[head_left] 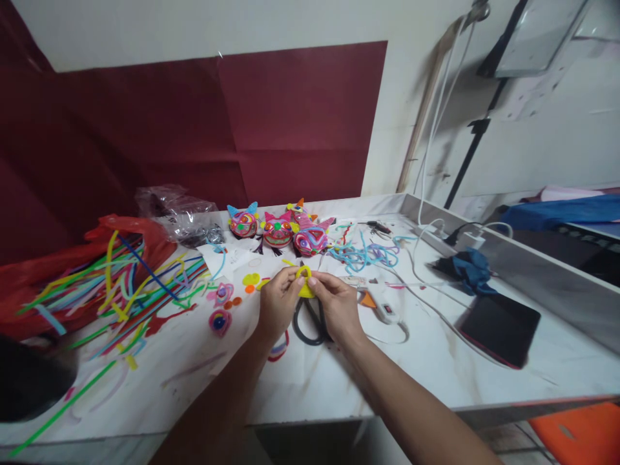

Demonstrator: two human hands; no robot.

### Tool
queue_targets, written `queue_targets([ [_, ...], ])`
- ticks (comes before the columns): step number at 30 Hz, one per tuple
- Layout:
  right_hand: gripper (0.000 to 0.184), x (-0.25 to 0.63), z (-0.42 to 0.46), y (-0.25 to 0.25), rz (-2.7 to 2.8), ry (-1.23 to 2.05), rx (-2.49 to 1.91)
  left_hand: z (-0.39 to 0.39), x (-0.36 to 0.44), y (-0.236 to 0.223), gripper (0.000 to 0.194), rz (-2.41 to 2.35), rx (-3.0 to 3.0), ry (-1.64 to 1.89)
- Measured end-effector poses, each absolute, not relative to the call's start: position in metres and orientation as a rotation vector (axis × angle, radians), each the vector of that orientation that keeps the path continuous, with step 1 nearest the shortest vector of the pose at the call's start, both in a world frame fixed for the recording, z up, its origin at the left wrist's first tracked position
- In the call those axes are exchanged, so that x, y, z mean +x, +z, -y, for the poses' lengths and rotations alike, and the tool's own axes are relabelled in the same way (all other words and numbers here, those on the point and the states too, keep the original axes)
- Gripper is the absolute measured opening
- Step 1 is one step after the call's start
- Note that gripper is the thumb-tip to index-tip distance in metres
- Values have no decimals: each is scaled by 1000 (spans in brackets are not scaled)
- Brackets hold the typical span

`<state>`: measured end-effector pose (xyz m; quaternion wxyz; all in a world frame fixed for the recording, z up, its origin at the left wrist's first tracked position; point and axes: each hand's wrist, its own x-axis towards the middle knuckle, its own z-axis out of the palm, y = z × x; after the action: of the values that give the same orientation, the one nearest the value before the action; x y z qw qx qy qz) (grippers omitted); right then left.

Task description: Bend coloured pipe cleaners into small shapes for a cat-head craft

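A yellow pipe cleaner (303, 269), bent into a loop, is pinched between my two hands above the middle of the table. My left hand (281, 297) grips its left side, thumb and fingers closed. On the other side my right hand (338, 302) holds it the same way. A yellow patch shows below the loop; whether it is a separate piece I cannot tell. Black-handled scissors (307, 336) lie right beneath my hands. Left of them are yellow discs (251, 279), orange discs (237, 301) and a pink coiled piece with a blue centre (219, 321).
Several colourful animal-faced ornaments (278, 230) stand at the back. Pipe cleaners spill from a red plastic bag (159, 239) on the left. Blue and purple strands (358, 255), a corded glue gun (386, 311) and a black tablet-like device (501, 328) lie to the right.
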<state>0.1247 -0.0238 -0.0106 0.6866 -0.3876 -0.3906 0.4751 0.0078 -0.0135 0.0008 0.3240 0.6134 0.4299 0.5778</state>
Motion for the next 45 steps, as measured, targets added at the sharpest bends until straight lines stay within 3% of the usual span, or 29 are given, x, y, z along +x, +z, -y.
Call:
queue_targets([
  [20,26,122,27,-11,880,990,-900,15,9,2,17,-1175,1646,1526],
  [30,31,120,26,-12,779,993,-861,16,19,0,47,-1055,1284,1652],
  [45,34,120,25,-11,730,1084,-855,14,18,1,31,-969,1022,1562],
])
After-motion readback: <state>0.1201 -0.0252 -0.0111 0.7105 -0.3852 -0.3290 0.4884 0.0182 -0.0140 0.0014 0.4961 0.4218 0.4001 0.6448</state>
